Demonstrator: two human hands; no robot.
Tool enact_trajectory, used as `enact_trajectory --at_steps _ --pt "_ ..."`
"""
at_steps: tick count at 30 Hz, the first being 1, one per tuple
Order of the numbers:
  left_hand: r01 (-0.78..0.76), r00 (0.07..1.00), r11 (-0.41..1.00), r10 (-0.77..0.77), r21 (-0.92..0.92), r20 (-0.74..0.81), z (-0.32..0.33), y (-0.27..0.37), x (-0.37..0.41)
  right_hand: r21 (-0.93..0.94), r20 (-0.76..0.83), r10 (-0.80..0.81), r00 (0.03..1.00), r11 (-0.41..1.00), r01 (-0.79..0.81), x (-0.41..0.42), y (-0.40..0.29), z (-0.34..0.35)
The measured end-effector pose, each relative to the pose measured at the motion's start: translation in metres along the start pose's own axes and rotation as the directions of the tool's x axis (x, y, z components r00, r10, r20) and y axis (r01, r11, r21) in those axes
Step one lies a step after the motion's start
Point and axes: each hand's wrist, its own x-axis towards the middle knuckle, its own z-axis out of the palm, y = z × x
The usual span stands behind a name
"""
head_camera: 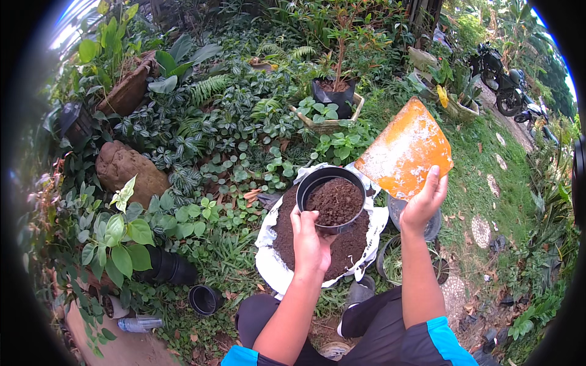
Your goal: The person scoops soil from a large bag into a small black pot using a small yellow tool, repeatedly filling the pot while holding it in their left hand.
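A black plastic nursery pot (304, 188), partly filled with dark brown soil (336, 201), is in my left hand (311, 240), thumb over the near rim. The pot is held tilted above a white sack (270, 270) whose rolled-down mouth shows more loose soil (286, 238). My right hand (425, 201) grips the lower right edge of an orange sheet (407, 146), stiff, roughly fan-shaped and scuffed with whitish patches. The sheet is raised to the right of the pot and hides part of the ground behind it.
An empty black pot (205, 300) lies at left near a clear plastic bottle (139, 324). Other containers (432, 224) stand right of the sack. A large rock (130, 171) and a potted shrub (334, 98) are beyond. Motorcycles (508, 91) stand far right.
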Motion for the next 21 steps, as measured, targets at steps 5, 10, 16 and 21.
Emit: enact_trajectory --at_steps 5,10,16,21 --pt "0.061 0.998 0.997 -0.060 -0.041 0.013 -0.019 -0.014 0.014 0.019 -0.003 -0.013 1.000 1.000 0.013 0.004 0.000 -0.001" --pt "-0.192 0.981 0.976 0.188 0.098 0.052 -0.003 -0.016 0.002 0.038 -0.026 0.001 1.000 0.999 0.000 0.006 0.002 -0.004" --pt "-0.252 0.967 0.947 0.252 0.201 0.028 -0.005 -0.003 0.003 0.029 -0.053 0.045 0.998 0.999 -0.044 0.011 0.010 -0.007" --pt "-0.249 0.968 0.964 0.252 0.091 -0.022 -0.012 0.002 0.009 -0.295 -0.031 0.105 0.994 0.949 -0.109 0.007 0.065 -0.027"
